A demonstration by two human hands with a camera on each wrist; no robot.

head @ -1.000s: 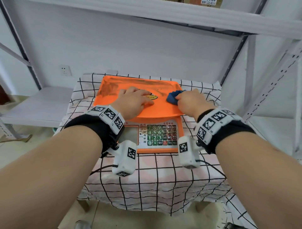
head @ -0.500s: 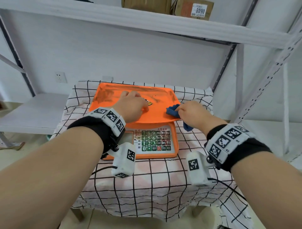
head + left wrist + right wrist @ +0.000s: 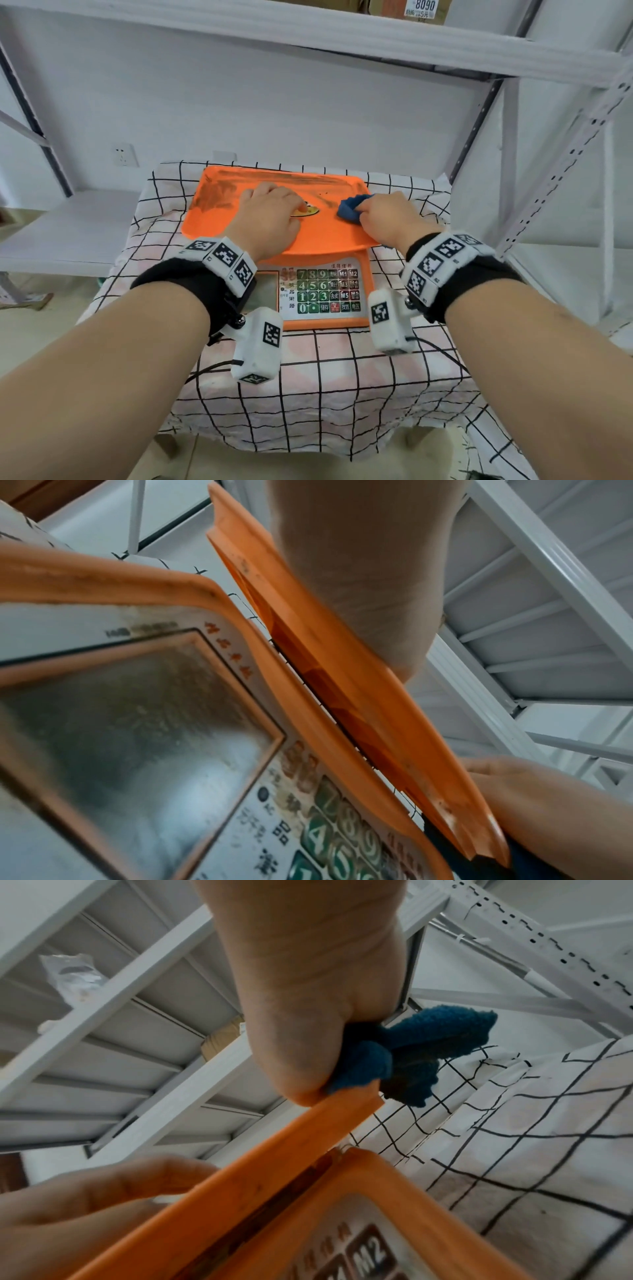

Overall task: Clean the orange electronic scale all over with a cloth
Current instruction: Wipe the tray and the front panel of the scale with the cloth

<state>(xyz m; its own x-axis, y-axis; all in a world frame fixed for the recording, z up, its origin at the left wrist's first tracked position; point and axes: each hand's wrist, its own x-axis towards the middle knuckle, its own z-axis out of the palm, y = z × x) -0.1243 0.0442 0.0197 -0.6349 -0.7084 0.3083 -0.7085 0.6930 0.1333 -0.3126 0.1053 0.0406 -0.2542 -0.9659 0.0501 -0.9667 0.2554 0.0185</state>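
While our left hand (image 3: 270, 216) lies flat on the hard orange scale (image 3: 322, 240) on the checked tablecloth (image 3: 342, 377), our right hand (image 3: 387, 214) squeezes the soft blue cloth (image 3: 351, 207) — bunched up, it wipes the slippery tray's right side best.

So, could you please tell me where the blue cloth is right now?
In the head view the blue cloth is bunched in the right hand on the right side of the orange scale's weighing tray, right of the left hand.

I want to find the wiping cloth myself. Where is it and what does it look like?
Find the checked tablecloth and the orange scale on it. On the tray's right side, the right hand holds a bunched cloth. It is the only dark blue, fuzzy thing there.
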